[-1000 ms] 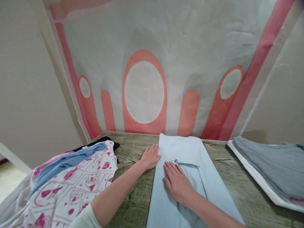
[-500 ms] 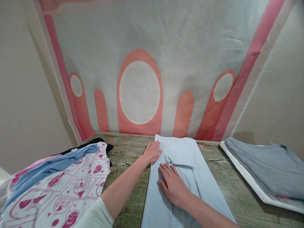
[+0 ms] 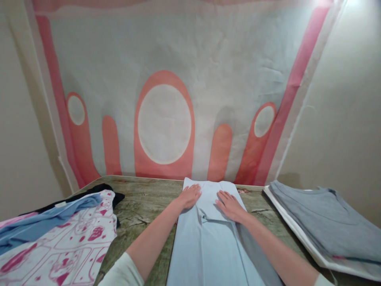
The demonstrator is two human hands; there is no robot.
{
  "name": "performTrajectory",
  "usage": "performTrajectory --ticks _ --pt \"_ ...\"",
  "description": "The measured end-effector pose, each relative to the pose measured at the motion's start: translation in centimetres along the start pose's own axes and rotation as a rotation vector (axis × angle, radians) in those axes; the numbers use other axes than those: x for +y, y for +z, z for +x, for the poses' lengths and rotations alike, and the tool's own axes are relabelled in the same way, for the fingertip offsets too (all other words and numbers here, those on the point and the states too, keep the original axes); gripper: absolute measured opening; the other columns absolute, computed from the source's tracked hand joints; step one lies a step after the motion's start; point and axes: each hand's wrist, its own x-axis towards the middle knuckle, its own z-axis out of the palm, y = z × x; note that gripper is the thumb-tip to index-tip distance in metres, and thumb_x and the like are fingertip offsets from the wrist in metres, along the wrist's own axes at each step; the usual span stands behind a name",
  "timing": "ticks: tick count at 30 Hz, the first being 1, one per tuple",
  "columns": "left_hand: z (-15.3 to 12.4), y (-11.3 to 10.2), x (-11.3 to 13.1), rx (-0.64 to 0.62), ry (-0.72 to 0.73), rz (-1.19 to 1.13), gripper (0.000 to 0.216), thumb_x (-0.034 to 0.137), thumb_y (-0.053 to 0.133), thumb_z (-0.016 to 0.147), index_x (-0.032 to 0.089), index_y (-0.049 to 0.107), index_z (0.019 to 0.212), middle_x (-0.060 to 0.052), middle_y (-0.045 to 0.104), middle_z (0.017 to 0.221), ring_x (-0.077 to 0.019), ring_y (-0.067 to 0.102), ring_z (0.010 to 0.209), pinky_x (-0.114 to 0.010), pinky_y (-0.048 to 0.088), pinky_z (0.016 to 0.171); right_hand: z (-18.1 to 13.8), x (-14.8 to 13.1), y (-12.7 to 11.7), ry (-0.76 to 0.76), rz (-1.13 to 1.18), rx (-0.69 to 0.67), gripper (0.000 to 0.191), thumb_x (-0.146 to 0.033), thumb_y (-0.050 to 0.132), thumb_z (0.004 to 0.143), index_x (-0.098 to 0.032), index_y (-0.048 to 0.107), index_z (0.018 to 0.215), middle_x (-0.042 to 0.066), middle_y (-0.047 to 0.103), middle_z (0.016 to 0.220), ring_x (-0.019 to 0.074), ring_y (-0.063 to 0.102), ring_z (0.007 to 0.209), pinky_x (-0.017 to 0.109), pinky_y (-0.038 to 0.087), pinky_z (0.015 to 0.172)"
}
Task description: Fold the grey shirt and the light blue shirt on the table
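Observation:
A light blue garment (image 3: 218,246) lies folded into a long strip, running from the near edge to the far edge of the table. Flat on its far left part rests my left hand (image 3: 190,196), fingers stretched out. My right hand (image 3: 230,205) lies on the far right part, palm down with its fingers extended. Between and just below the hands, a folded-over flap (image 3: 212,210) of the same cloth shows a small crease at its lower left corner. Neither hand grips the fabric.
At left lies a loose heap of clothes: a white garment with pink print (image 3: 68,248), a blue one (image 3: 56,216) and a black one (image 3: 102,188). A folded grey shirt (image 3: 321,218) sits on white cloth at right. The wood-patterned table (image 3: 143,206) meets a printed backdrop (image 3: 205,71).
My right hand has moved away from me and rightward, from the middle of the garment onto its far end. My left hand stays on the far left part. The view has tilted up.

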Motion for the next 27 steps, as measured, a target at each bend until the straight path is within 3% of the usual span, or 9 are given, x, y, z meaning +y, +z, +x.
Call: performTrajectory --ticks 4,8,11,14,18,22,27 --pt "1.3 -0.3 -1.9 -0.001 -0.031 0.028 0.057 0.047 0.006 0.093 0.021 0.022 0.141 -0.004 0.016 0.148 -0.0180 0.013 0.136 -0.041 0.012 0.107 -0.8 1.0 1.0 0.032 -0.039 -0.040 0.059 -0.052 0.019 0.090 -0.021 0.028 0.140 0.005 0.022 0.147 0.0207 0.014 0.136 0.043 0.012 0.108" --pt "2.2 -1.0 -4.6 0.001 -0.180 0.088 0.056 0.045 0.014 0.092 0.019 0.019 0.141 -0.007 0.013 0.149 -0.0206 0.013 0.136 -0.044 0.013 0.107 -1.1 1.3 1.5 0.050 -0.061 -0.036 0.060 -0.054 0.021 0.089 -0.023 0.027 0.140 0.003 0.022 0.148 0.0230 0.013 0.136 0.045 0.013 0.107" --pt "2.2 -1.4 -6.0 0.015 -0.290 0.107 0.057 0.042 0.015 0.091 0.015 0.019 0.141 -0.012 0.017 0.147 -0.0250 0.016 0.135 -0.050 0.012 0.105 -0.9 1.7 2.2 0.050 -0.059 -0.007 0.060 -0.054 0.025 0.088 -0.023 0.031 0.139 0.002 0.024 0.147 0.0259 0.013 0.135 0.046 0.015 0.107" --pt "1.7 -1.4 -5.8 0.074 -0.351 0.135 0.057 0.039 0.016 0.091 0.012 0.016 0.142 -0.014 0.014 0.147 -0.0268 0.010 0.136 -0.053 0.007 0.106 -0.2 2.7 2.6 0.047 -0.021 0.080 0.058 -0.050 0.030 0.087 -0.018 0.040 0.134 0.006 0.032 0.144 0.0259 0.021 0.133 0.042 0.019 0.107" --pt "1.1 -0.7 -3.6 0.181 -0.237 0.140 0.057 0.040 0.015 0.092 0.012 0.018 0.141 -0.010 0.010 0.149 -0.0224 0.007 0.137 -0.046 0.005 0.108 0.9 4.8 2.2 0.129 0.061 0.227 0.052 -0.039 0.037 0.086 -0.008 0.047 0.127 0.015 0.048 0.130 0.0235 0.041 0.122 0.034 0.029 0.102" --pt "1.1 0.0 -1.9 0.100 -0.074 0.044 0.056 0.043 0.008 0.093 0.014 0.023 0.140 -0.009 0.017 0.148 -0.0182 0.014 0.135 -0.041 0.011 0.108 1.0 6.3 1.4 0.223 0.051 0.240 0.052 -0.038 0.044 0.082 -0.009 0.047 0.125 0.015 0.057 0.121 0.0261 0.048 0.114 0.036 0.034 0.095" --pt "1.0 0.7 -1.8 0.089 -0.025 0.010 0.059 0.046 0.006 0.093 0.015 0.023 0.139 -0.008 0.021 0.147 -0.0179 0.016 0.135 -0.040 0.013 0.108 1.4 6.5 0.6 0.227 0.084 0.224 0.053 -0.038 0.051 0.078 -0.012 0.047 0.124 0.011 0.060 0.116 0.0260 0.051 0.110 0.034 0.036 0.091"
